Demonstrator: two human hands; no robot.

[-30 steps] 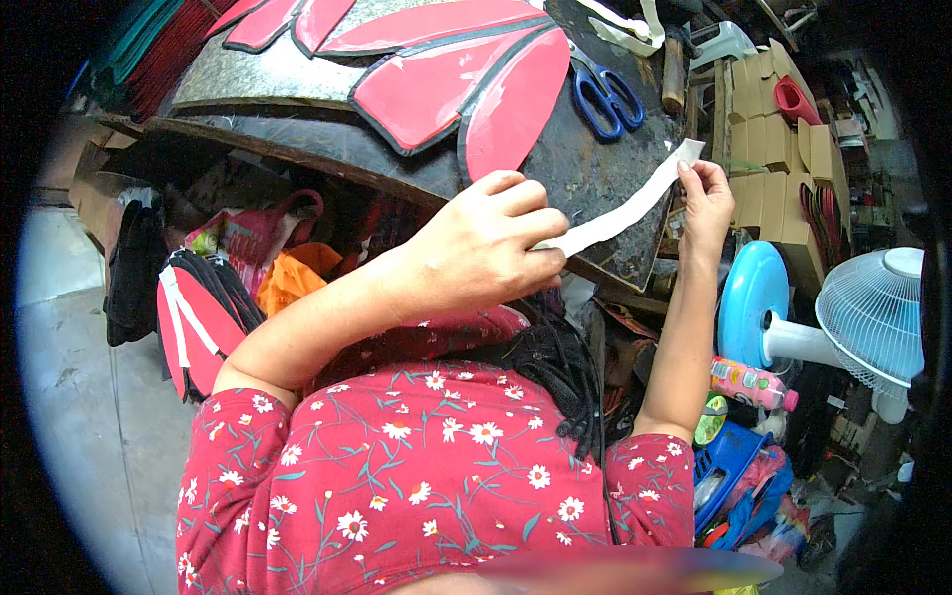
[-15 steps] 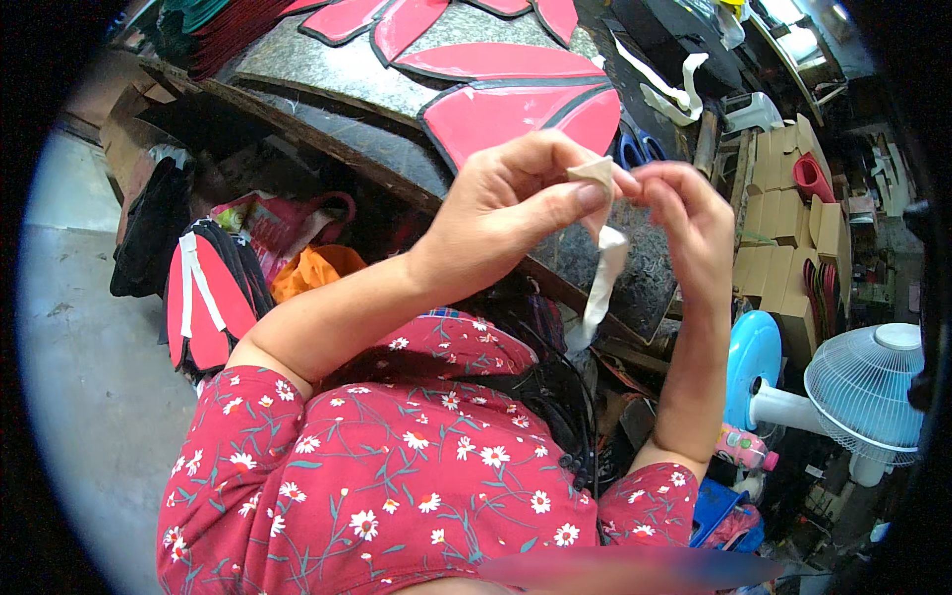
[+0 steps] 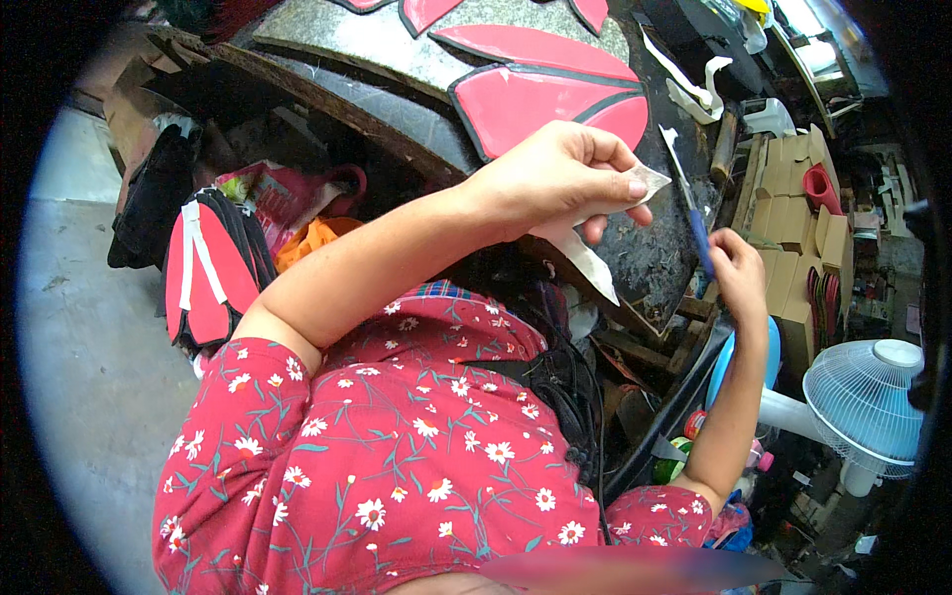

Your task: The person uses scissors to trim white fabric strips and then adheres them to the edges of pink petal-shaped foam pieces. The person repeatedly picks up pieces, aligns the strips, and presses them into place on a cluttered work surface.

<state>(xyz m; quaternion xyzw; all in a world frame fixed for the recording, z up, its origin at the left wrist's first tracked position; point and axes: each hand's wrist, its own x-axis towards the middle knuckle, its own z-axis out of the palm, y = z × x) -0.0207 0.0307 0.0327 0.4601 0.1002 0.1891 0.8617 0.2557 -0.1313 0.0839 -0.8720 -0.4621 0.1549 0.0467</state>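
Between the thumb and fingers of my left hand (image 3: 580,178) is a white strip (image 3: 585,263). One pointed end sticks out past the fingertips, and the rest hangs below the palm. My right hand (image 3: 737,276) grips a pair of scissors (image 3: 699,228) by the blue handles, blades pointing up and away, just right of the strip's tip and apart from it. Beyond my left hand, red pads with black edging (image 3: 545,114) lie on the dark worktable (image 3: 650,233).
More white strips (image 3: 699,97) lie at the table's far right. Cardboard boxes (image 3: 788,223) and a fan (image 3: 861,402) stand at right. On the left hang red, black-edged pieces with white tape (image 3: 203,263), beside bags (image 3: 322,238). A wooden edge (image 3: 397,139) runs along the table.
My right hand has left the strip, moved right and down, and now holds the scissors that lay on the table. My left hand has shifted slightly right, still pinching the strip.
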